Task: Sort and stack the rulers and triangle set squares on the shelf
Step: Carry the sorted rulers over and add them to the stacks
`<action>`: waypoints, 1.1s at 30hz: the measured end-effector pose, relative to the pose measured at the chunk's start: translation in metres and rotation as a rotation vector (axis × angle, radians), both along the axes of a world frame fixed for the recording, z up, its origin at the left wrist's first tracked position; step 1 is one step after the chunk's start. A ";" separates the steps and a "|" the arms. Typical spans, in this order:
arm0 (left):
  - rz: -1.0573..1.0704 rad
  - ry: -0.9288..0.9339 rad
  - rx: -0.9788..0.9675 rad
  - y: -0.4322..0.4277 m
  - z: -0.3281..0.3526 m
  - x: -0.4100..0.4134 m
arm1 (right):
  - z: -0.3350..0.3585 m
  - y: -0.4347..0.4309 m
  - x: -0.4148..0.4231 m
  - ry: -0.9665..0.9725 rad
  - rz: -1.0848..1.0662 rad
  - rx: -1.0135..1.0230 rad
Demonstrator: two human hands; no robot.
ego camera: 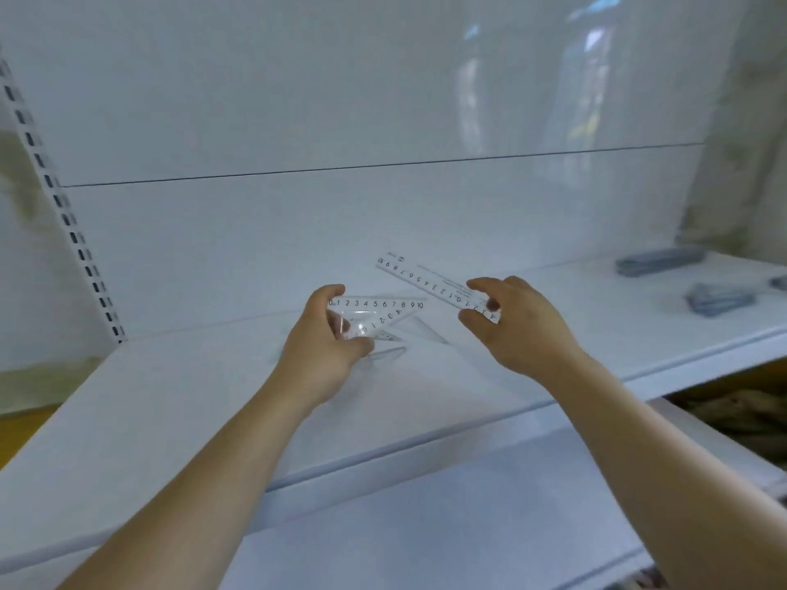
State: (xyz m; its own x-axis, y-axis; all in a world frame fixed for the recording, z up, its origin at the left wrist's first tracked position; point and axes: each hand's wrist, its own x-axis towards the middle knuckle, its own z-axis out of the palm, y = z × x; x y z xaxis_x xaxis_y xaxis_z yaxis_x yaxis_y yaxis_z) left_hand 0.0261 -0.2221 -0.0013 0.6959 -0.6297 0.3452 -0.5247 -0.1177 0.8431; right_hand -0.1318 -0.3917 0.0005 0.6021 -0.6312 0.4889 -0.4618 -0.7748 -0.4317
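Set squares [379, 319] of clear plastic sit in the left hand [328, 347], which grips their left corner just above the shelf [170, 398], while the right hand [511, 330] pinches the near end of the ruler [419, 278], which slants away to the far left. All look light, thin, stiff and slick, likely to slide over one another, so gripping by the edges near a corner seems safest for stacking.

Pretty bright here, soft cool light is washing evenly over the white shelf [170, 419], barely throwing shadows. Above the shelf, the back panel [298, 121] is catching hazy reflections; frame edges are bending and smearing.
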 end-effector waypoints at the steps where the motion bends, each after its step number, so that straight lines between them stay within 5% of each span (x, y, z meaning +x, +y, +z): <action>1: -0.041 -0.025 0.000 -0.006 -0.002 -0.009 | -0.005 0.001 -0.015 0.006 -0.045 0.005; 13: -0.377 -0.096 0.077 -0.097 -0.024 -0.141 | -0.028 -0.031 -0.213 0.032 -0.346 -0.002; 24: -0.565 -0.270 0.172 -0.243 -0.035 -0.349 | -0.027 -0.115 -0.439 0.097 -0.522 -0.051; 33: -0.572 -0.387 0.228 -0.335 -0.025 -0.403 | -0.022 -0.208 -0.492 0.112 -0.499 -0.008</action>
